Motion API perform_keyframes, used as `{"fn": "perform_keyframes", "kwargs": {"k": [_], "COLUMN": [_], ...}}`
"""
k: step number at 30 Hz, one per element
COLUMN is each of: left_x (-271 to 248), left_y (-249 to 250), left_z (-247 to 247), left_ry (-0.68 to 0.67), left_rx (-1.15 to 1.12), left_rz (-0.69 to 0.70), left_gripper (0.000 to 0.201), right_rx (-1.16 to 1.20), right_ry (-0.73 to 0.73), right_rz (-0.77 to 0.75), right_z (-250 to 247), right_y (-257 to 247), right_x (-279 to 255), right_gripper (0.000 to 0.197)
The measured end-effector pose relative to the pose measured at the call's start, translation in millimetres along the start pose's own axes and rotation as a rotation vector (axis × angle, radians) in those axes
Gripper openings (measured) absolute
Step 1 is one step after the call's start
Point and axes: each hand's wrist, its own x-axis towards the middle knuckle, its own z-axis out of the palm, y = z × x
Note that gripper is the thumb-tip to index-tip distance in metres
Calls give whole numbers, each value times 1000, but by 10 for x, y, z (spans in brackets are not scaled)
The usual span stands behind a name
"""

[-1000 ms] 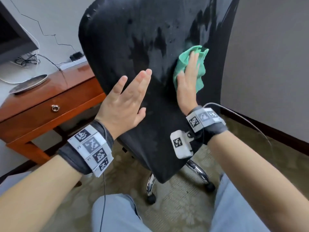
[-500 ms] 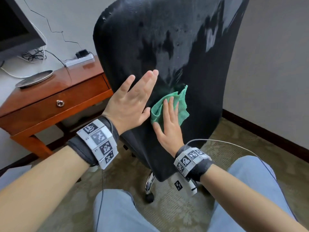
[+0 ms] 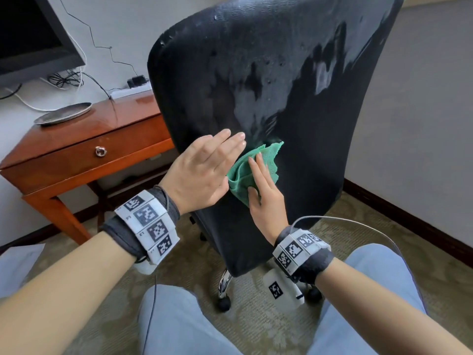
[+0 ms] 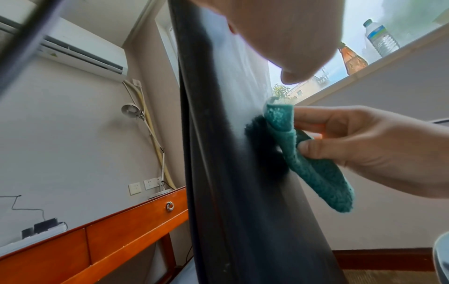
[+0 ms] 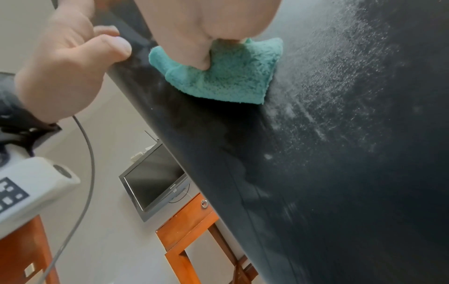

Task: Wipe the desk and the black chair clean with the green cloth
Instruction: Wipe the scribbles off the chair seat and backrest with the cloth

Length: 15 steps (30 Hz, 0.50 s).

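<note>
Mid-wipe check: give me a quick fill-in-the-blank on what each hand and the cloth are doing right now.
The right hand presses the green cloth against the black ____.
The left hand lies flat with fingers ____.
The cloth's colour is ____.
On the desk lies an oval metal ____.

Missing words: chair; straight; green; tray

Cloth (image 3: 252, 172) was pressed against chair back (image 3: 294, 98) under right hand (image 3: 263, 193); left hand (image 3: 202, 170) just left; desk (image 3: 84, 144) further left.

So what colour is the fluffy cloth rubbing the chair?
Green, a minty teal shade. The cloth shows best in the right wrist view, pressed against the black chair.
</note>
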Motion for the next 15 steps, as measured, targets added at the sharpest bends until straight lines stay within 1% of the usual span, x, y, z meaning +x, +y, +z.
{"fn": "perform_keyframes", "kwargs": {"k": [2,3,5,7,9,11,12,14,15], "left_x": [-13,-15,-17,-33,-82,-131,-142,-146,-156], "left_y": [28,40,48,26,-2,-25,-34,-63,-80], "left_z": [-2,6,41,92,160,225,239,256,259], "left_ry": [15,-3,-61,-138,-197,-234,-240,-222,-211], "left_rx": [-38,-23,41,93,210,303,314,303,284], "left_rz": [-28,-34,-72,-168,-210,-195,-201,-213,-222], "left_gripper": [60,61,68,74,78,78,79,80,81], "right_rx": [24,32,8,-36,-111,-191,-208,-182,-172], "right_ry": [6,29,103,142,108,55,63,160,242], "right_rz": [-16,-30,-60,-73,-98,-116,-111,-76,-40], "right_z": [-48,-78,-145,-199,-237,-262,-297,-441,-559], "right_y": [-48,-72,-95,-99,-111,-121,-123,-75,30], "right_x": [11,39,164,369,613,829,942,1225,1395], "right_gripper": [69,69,66,64,66,66,65,63,59]}}
